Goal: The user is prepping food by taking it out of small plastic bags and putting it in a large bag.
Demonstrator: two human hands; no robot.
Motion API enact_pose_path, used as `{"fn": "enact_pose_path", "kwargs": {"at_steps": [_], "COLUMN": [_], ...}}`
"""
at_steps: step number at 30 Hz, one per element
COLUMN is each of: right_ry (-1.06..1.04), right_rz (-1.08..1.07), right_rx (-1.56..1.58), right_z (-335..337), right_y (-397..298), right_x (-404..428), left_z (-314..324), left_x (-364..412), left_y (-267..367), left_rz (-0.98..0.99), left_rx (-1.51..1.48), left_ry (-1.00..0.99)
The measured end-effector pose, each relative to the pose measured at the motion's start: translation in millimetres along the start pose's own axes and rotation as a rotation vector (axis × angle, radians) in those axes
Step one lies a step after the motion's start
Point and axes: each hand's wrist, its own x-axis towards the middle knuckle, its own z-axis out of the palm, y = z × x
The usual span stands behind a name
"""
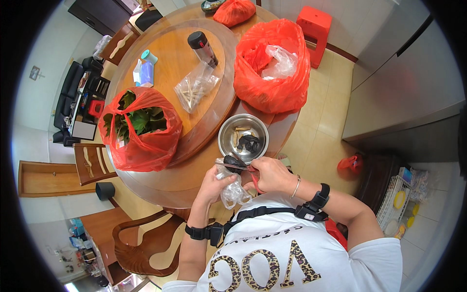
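Note:
My left hand [213, 184] grips a clear plastic bag [233, 191], its handles hanging toward my waist. At the bag's upper end is a black wrinkled lump [234, 160]; whether it is inside the bag I cannot tell. In my right hand [274, 174] are red-handled scissors [256, 180], their blades lying across the lump. Just beyond both hands, near the table's edge, stands a steel bowl [223, 140]. Inside it are black crumpled pieces [249, 142] and several pale tan sticks [236, 135].
A red bag of green leaves [146, 146] stands left on the round table [157, 189]; a larger red bag [271, 87] is beyond the bowl. The turntable holds a bag of tan sticks [193, 91], a flask [203, 47] and tissues [147, 73]. A wooden chair [157, 241] stands left.

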Motion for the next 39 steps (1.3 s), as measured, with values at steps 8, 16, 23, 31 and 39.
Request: {"fn": "enact_pose_path", "kwargs": {"at_steps": [8,16,23,31,39], "right_ry": [0.031,-0.017,-0.061,-0.044,-0.01], "right_rz": [-0.05,0.004,0.055,0.092,0.086], "right_rx": [0.018,0.007,0.072,0.058,0.116], "right_z": [8.3,4.2,8.1,5.8,18.4], "right_y": [16.1,20.2,19.3,10.1,27.9], "right_x": [2.6,5.3,5.5,9.5,6.7], "left_z": [0.2,-7.6,-16.3,-2.2,-14.3], "left_x": [2.1,16.0,18.6,13.3,22.5], "left_y": [14.6,16.5,3.2,9.7,19.5], "left_rz": [-0.045,-0.069,-0.11,-0.037,-0.087], "left_rx": [-0.025,-0.091,-0.041,0.104,0.029], "left_ry": [-0.024,-0.103,-0.072,-0.064,-0.122]}}
